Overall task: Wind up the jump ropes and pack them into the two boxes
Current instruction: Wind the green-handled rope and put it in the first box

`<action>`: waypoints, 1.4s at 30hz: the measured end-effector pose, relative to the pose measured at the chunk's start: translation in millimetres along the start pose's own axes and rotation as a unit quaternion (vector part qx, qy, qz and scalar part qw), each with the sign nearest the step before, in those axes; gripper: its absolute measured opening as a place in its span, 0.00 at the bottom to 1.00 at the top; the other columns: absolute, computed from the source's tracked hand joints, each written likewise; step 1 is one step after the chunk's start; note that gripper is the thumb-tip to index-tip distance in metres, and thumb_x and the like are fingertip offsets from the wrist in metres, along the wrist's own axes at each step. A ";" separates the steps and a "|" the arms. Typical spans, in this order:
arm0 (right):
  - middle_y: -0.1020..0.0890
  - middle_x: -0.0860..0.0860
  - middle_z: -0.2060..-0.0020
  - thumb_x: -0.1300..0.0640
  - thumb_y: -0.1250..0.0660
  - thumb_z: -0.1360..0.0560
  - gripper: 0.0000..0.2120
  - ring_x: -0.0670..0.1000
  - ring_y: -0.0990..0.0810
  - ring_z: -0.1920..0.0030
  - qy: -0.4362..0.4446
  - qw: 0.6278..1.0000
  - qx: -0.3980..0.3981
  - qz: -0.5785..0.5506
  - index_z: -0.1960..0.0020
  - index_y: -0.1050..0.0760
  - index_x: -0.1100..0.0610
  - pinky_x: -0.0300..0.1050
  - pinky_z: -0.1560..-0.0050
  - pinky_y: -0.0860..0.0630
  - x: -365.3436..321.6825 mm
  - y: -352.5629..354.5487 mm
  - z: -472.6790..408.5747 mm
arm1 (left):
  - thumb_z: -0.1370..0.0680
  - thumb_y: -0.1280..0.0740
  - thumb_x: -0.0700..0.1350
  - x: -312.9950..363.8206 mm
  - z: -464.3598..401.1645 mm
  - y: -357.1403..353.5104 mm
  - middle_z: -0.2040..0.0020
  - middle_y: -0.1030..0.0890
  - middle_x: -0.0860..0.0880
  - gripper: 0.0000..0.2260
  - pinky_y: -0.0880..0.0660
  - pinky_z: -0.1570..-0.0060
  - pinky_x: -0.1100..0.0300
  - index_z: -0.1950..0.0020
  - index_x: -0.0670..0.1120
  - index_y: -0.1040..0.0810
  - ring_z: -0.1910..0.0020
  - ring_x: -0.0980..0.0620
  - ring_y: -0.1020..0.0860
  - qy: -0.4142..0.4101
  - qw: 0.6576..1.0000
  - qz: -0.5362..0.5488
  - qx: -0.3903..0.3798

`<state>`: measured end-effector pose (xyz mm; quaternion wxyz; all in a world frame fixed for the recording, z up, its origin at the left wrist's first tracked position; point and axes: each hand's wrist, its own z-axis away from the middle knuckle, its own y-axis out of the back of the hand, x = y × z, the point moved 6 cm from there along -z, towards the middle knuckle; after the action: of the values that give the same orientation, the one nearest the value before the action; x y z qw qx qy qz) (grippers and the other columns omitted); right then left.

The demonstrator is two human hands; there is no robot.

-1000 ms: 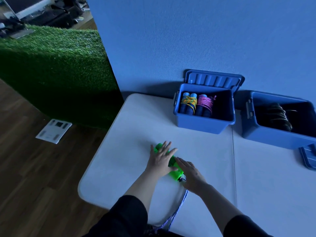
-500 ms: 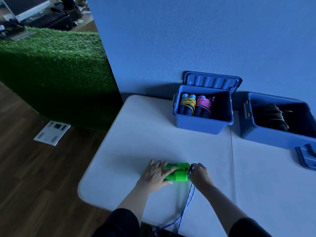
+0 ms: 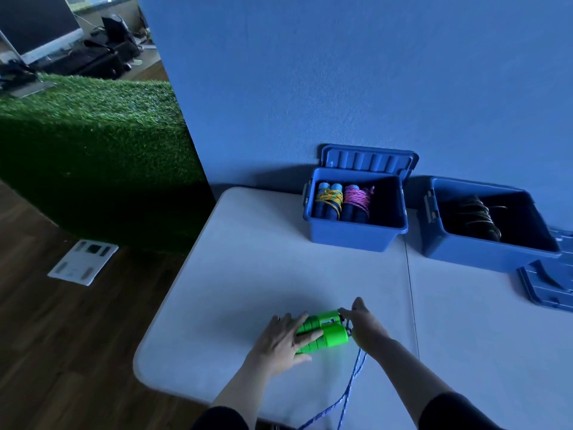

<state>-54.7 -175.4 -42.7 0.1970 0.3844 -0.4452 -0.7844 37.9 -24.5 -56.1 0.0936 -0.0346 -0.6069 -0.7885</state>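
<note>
So the pair of bright green plastic jump rope handles [image 3: 324, 333] is lying side by side on the white folding table [image 3: 248, 274], long axis running roughly left-right between the two hands, tilted a bit so the right end sits farther from the person. The left hand [image 3: 280, 344] lies over the left end, fingers fairly straight and spread, pressing down more than gripping. The right hand [image 3: 366, 328] is at the other end, where the cord comes out; its fingers look curled around that end, but I can't tell exactly what they pinch. The blue-and-white braided cord [image 3: 350, 386] hangs from just under the right hand toward the person and off the near table edge, totally unwound.

My guess is the winding goes around the handles across their long axis, and the right hand is nearer the cord. Both open blue plastic boxes, the left one [image 3: 350, 234] and the right one [image 3: 483, 252], sit well beyond both hands, up and to the right.
</note>
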 end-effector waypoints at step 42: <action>0.23 0.50 0.72 0.62 0.43 0.20 0.11 0.46 0.33 0.77 0.114 0.878 0.046 -0.463 0.58 0.26 0.61 0.41 0.73 0.33 -134.5 164.4 -37.7 | 0.27 0.36 0.36 -39.4 -12.2 248.1 0.67 0.28 0.57 0.21 0.33 0.68 0.65 0.47 0.63 0.25 0.72 0.56 0.32 0.124 0.785 0.477 0.376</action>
<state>53.6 -194.9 142.9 -0.1576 0.6419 -0.2266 -0.7154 124.2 -93.1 170.0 0.5377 -0.1834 -0.7448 -0.3501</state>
